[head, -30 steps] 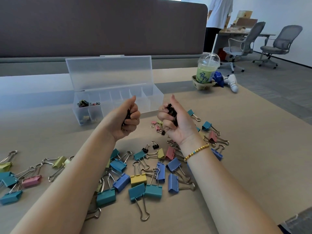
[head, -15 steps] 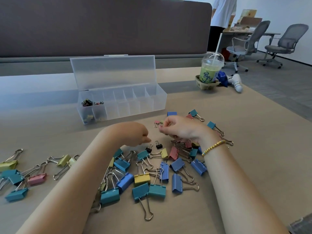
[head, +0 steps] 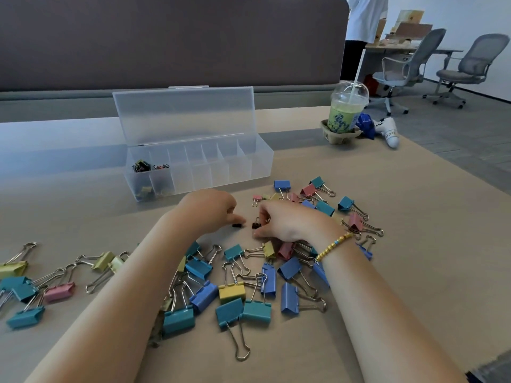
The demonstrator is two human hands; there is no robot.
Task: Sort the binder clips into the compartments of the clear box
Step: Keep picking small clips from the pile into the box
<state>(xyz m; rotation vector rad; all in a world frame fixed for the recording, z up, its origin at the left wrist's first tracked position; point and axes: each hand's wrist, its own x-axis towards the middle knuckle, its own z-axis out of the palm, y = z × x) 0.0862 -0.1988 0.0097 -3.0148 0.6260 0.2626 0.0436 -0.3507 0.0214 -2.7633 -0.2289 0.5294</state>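
The clear box (head: 260, 161) stands open at the back of the table, its lid upright. Its two leftmost compartments hold small clips (head: 142, 165). Coloured binder clips (head: 231, 293) lie scattered in front of me in blue, teal, yellow and pink. My left hand (head: 210, 208) is low over the table with curled fingers, its fingertips pinching a small black clip (head: 238, 225). My right hand (head: 287, 223), with a beaded bracelet, curls its thumb and fingers around another small black clip (head: 256, 225). Whatever else the fists hold is hidden.
An iced green drink (head: 345, 111) in a cardboard holder stands at the back right, next to a blue and white object (head: 387, 131). More clips (head: 58, 290) lie at the left. A dark partition runs behind the table. Office chairs and a person stand beyond.
Both hands, raised in fists holding small black clips, have dropped to the table. They now close on two small black clips lying between them.
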